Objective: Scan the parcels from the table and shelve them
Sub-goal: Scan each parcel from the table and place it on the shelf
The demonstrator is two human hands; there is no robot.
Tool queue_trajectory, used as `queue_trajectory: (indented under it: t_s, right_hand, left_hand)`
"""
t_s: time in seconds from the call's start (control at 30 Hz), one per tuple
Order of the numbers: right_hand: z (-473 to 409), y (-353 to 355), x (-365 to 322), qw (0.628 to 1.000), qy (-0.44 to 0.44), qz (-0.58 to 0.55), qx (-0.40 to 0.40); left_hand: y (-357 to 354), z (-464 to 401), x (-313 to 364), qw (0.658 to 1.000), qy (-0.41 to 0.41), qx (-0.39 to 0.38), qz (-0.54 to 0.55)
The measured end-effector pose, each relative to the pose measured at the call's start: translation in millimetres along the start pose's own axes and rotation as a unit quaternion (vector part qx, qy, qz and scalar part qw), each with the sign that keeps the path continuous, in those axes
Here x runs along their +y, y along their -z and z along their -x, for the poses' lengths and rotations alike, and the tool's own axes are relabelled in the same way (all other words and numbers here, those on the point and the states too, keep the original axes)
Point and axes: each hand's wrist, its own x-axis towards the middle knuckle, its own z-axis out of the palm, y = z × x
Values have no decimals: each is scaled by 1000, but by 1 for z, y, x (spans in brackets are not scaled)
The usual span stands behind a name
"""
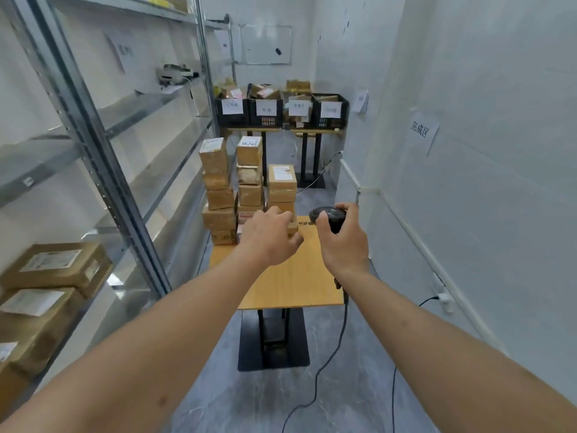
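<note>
Mid-frame, the left hand (pixel 271 235) has its grip curled over a small brown parcel (pixel 293 228) sitting on the wooden desk (pixel 290 282), right in front of the stacked parcels (pixel 246 189) at the desk's far end. The right hand (pixel 343 235) grips a black scanner (pixel 327 215) just right of that, cable trailing down to the floor. Metal shelves (pixel 93 145) fill the left side, with a few boxes (pixel 50 285) at lower left.

Bright, even, cool indoor light; shadows faint. Strong wide-angle bending at the edges, shelf posts (pixel 93 145) curve. Overall soft, labels on crates (pixel 281 110) unreadable.
</note>
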Motion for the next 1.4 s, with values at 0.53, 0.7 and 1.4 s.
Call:
queue_trajectory:
  t_s: [0.53,0.7,1.4]
  right_hand:
    - [-294,-100,114,993,-17,-34,-110]
    - [-355,-127,131,989,-28,-34,-144]
    - [-449,-216,174,987,-115,7,-115]
  left_hand:
    - [-95,-285,-7,990,139,-32,1]
    - [-112,-346,-13,986,166,-34,8]
    - [-195,-490,-88,970,235,-58,16]
